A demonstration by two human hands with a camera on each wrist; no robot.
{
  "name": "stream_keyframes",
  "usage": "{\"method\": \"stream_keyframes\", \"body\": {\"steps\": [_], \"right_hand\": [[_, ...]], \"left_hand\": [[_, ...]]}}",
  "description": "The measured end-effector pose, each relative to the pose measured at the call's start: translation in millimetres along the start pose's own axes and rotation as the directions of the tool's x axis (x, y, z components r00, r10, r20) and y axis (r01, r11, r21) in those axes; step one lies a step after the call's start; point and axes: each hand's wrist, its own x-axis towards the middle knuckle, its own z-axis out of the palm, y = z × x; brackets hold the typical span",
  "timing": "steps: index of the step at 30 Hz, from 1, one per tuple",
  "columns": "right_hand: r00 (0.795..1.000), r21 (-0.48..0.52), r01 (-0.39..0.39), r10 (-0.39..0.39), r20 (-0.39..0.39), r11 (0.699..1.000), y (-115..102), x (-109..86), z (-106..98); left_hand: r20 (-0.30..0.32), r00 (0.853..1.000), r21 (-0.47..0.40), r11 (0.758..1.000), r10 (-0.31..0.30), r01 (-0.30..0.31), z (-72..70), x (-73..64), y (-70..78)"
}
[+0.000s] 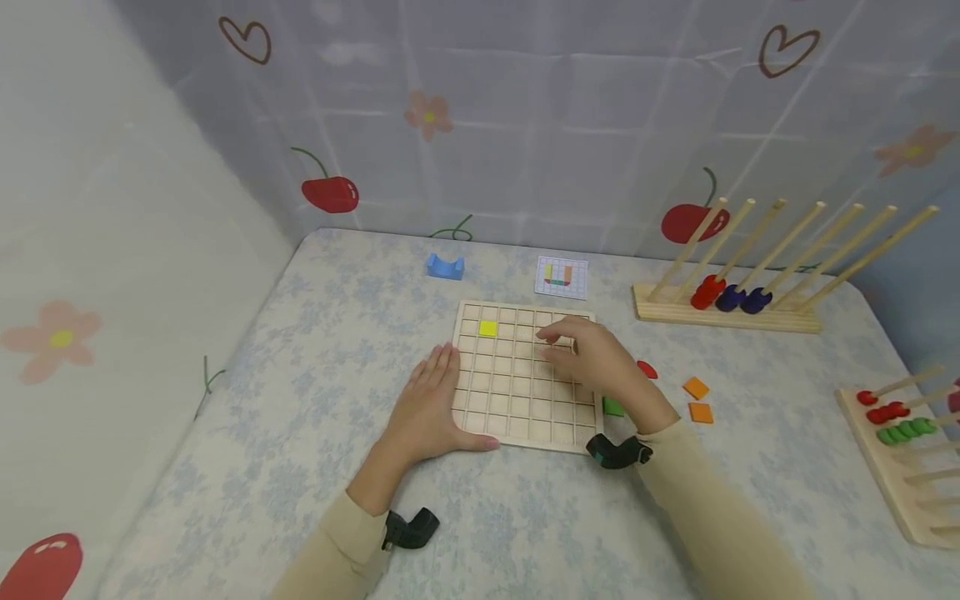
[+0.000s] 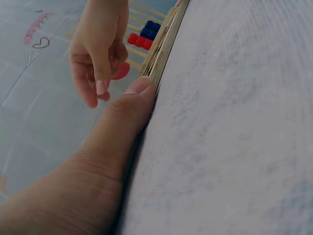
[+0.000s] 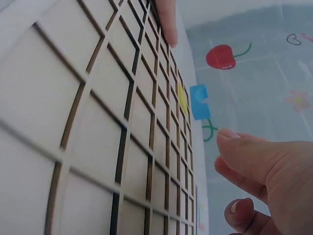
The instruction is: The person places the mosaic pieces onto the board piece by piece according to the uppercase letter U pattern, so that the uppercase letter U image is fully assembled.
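Curtain: reading "happy"
Left hand: straight, thumb splayed, touching board along left, near edges
Right hand: hovering over right edge, fingertips parted

Head view evenly lit; glare streaks seen on backdrop at 12 o'clock, soft shadow cast beside right sleeve toward 5 o'clock. Left-wrist view dimmed, tablecloth blurred at 3 o'clock. Right-wrist view hazed, backdrop softened at 2 o'clock.
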Motion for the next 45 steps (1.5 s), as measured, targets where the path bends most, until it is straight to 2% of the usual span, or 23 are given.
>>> {"method": "stream_keyframes", "body": {"steps": [11,16,21,30,36,41,45], "right_hand": [[0.995,-0.083,-0.079,0.073,-0.063,0.993,47.7,-56.9,-36.6],[0.989,-0.105,-0.123,0.113,-0.093,0.987,62.9,-74.2,-41.9],[0.99,-0.102,-0.099,0.088,-0.114,0.99,72.4,-87.8,-42.6],[0.99,-0.121,-0.115,0.104,-0.092,0.986,79.7,-102.2,-42.7],[0.988,-0.118,-0.142,0.133,-0.08,0.983,84.8,-108.0,-41.7],[0.984,-0.1,-0.175,0.17,-0.055,0.979,87.2,-110.8,-40.4],[0.985,-0.098,-0.167,0.163,-0.048,0.981,90.1,-111.6,-39.4]], "left_hand": [[0.019,1.0,0.005,1.0,0.007,-0.007,-3.3,3.6,-0.8],[0.045,0.999,0.009,1.0,0.006,-0.007,-6.5,5.6,1.0],[0.053,0.999,0.024,1.0,0.0,-0.001,-8.1,6.1,0.2],[0.036,0.999,0.011,1.0,-0.003,0.003,-3.1,4.6,-2.7],[0.002,1.0,-0.008,1.0,0.013,-0.013,-2.4,3.4,-1.5],[0.006,1.0,-0.007,1.0,0.011,-0.011,-1.0,3.9,-0.8],[0.005,1.0,0.0,1.0,0.011,-0.011,0.0,5.0,-0.6]]}}
